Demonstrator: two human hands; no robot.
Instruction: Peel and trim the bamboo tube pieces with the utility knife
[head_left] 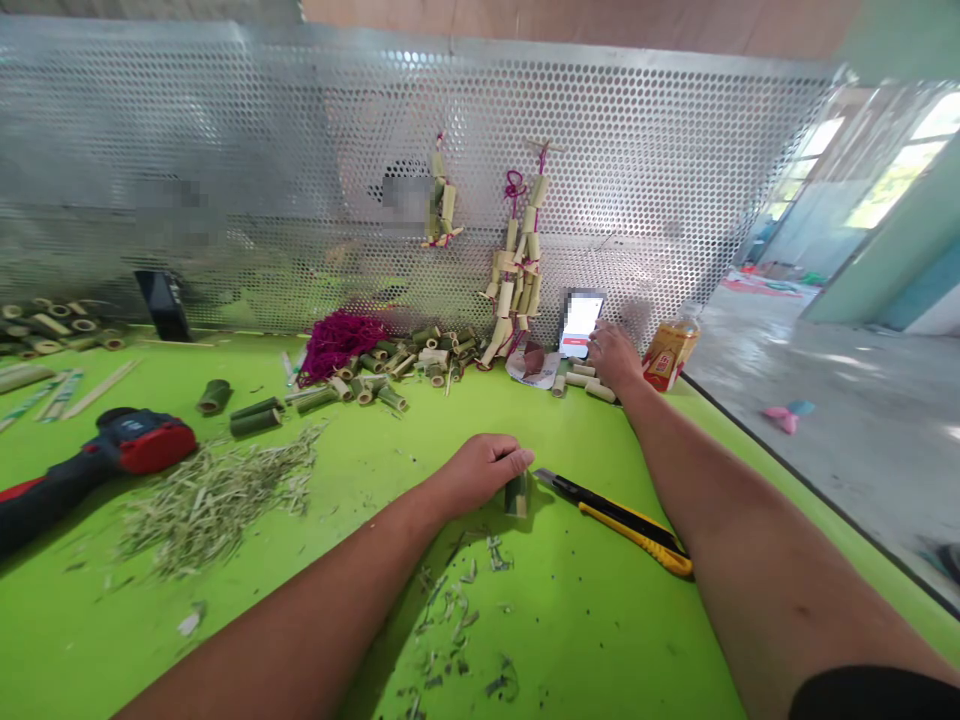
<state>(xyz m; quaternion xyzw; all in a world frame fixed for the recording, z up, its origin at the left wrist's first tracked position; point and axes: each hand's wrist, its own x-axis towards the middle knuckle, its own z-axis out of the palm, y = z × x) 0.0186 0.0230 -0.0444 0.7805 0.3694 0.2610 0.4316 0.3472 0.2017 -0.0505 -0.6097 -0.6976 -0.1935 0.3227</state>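
Observation:
My left hand (pixel 491 465) is closed around a short piece of green bamboo (pixel 516 497), which stands on the green tabletop (pixel 600 640). My right hand (pixel 615 355) reaches to the back right, its fingers apart and touching the lit screen of a phone (pixel 580 325) propped against the metal panel. A yellow and black utility knife (pixel 615 520) lies between my arms, its blade tip close to my left thumb. Several pale peeled bamboo pieces (pixel 592 380) lie just below my right hand.
A power tool (pixel 120 450) lies left, beside bamboo shavings (pixel 217 500). Purple cord (pixel 341 345) and cut bamboo tubes (pixel 390 370) are heaped at the back. Strung bamboo figures (pixel 517 270) hang against the perforated panel (pixel 300 130). A drink bottle (pixel 671 352) stands at the right edge.

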